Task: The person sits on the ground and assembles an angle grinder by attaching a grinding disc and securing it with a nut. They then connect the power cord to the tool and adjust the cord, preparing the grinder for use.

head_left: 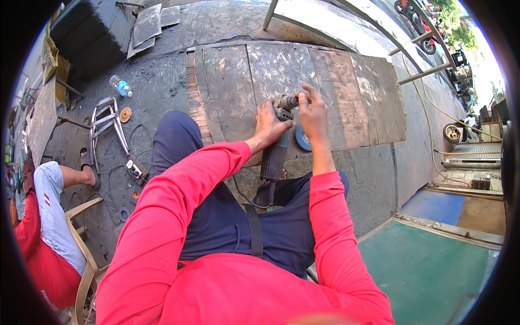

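Observation:
An angle grinder [274, 158] with a dark body and a grey metal head lies between my knees, its head over the wooden board [222, 76]. My left hand [267, 125] is closed around the grinder near its head. The fingers of my right hand [314, 116] pinch at the spindle end of the head; the exact grip is partly hidden. Beside my right wrist, a blue disc [302, 140] rests by the grinder, partly covered by the wrist. A black cord runs from the grinder's lower end toward my lap.
To the left lie a plastic bottle [120, 85], a metal frame [111, 116], a power strip [136, 167] and several round discs. Another person [51, 244] sits at far left by a chair [81, 238]. A green panel [422, 265] stands at lower right; a metal bench [325, 24] is beyond the board.

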